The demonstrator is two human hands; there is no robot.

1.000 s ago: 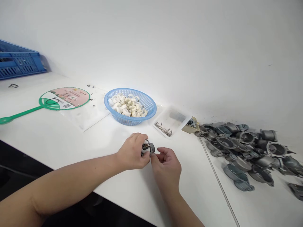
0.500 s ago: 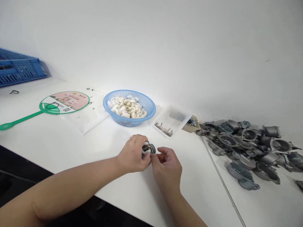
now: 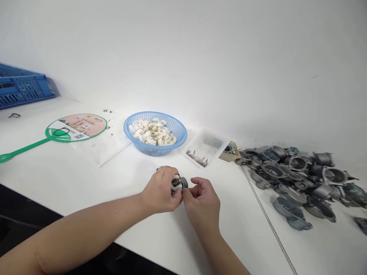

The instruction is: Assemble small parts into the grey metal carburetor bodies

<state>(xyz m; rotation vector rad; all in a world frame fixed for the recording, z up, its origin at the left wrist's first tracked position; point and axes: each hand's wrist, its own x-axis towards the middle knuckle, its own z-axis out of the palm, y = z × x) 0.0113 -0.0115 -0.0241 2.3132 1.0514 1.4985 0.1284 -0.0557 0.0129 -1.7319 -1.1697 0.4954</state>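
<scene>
Between the front and back edges of the worktop (image 3: 237,202), the left hand (image 3: 161,190) grips a metal part (image 3: 185,182); fingertips of the right hand (image 3: 203,204) touch it. Toward the back edge stand a basket (image 3: 155,150) of white pieces (image 3: 151,140) and a tray (image 3: 202,147); a fan (image 3: 88,121) lies further left.

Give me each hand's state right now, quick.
Left hand: closed, holding a grey-and-white part.
Right hand: fingers curled, fingertips at the part's side; whether they grip anything cannot be told.
</scene>
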